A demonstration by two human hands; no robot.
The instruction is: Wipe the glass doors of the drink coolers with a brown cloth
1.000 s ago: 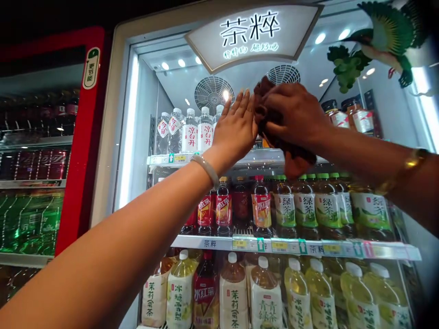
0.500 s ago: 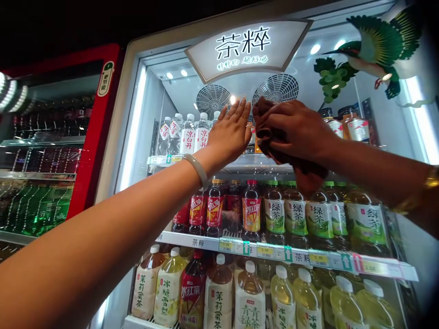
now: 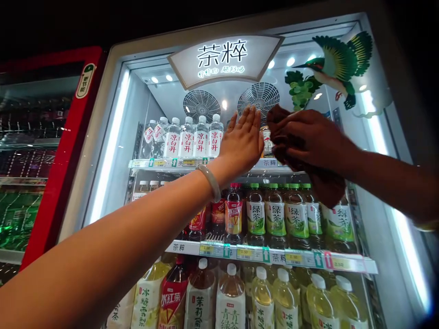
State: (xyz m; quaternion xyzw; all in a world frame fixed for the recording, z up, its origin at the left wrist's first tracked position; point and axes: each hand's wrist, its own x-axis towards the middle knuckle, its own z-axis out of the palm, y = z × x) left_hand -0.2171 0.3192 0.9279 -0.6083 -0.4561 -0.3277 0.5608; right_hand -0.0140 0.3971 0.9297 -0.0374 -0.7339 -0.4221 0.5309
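Note:
My left hand, with a pale bangle at the wrist, lies flat with fingers stretched out against the glass door of a lit drinks fridge. Nothing is in it. Just to its right, my right hand grips a dark reddish-brown cloth against the glass. Part of the cloth hangs down below the fingers. A gap separates the two hands. Behind the glass, both hands cover parts of the top shelf and its bottles.
Shelves hold water bottles, green tea bottles and pale yellow drinks. A lit fan-shaped sign and a bird picture sit higher up. At the left stands a red-framed fridge.
The view has shifted, so the fridge appears further left. Both hands and the cloth now sit further right across the glass, over a different part of the shelves.

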